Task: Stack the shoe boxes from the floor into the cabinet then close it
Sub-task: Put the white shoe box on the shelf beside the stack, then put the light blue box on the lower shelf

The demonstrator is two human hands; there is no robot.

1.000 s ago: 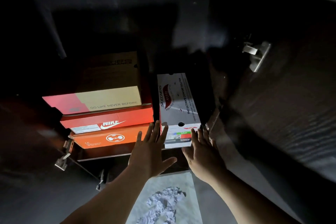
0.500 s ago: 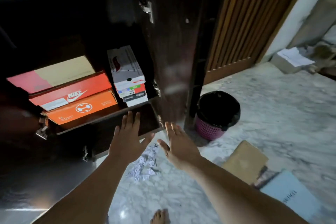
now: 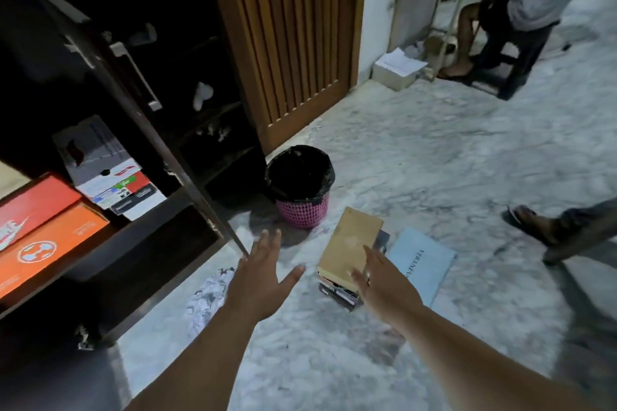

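Observation:
On the marble floor a tan shoe box (image 3: 350,243) lies on top of a dark box (image 3: 340,295), with a light blue box (image 3: 422,260) flat beside them on the right. My right hand (image 3: 384,280) is open, its fingers over the tan box's near end. My left hand (image 3: 263,274) is open and empty above the floor, left of the stack. Inside the dark cabinet (image 3: 140,237) at the left sit a red box (image 3: 31,207), an orange box (image 3: 46,243) and a stack topped by a white box (image 3: 95,152). The cabinet door (image 3: 133,103) stands open.
A pink waste basket with a black liner (image 3: 302,187) stands near the cabinet. Crumpled paper (image 3: 208,292) lies on the floor by my left hand. A wooden slatted door (image 3: 290,33) is behind. A seated person (image 3: 521,10) and another person's sandalled foot (image 3: 534,223) are at the right.
My view has swung from the cabinet interior to the floor on the right. Both hands left the white box in the cabinet and moved right, the right hand reaching the tan box.

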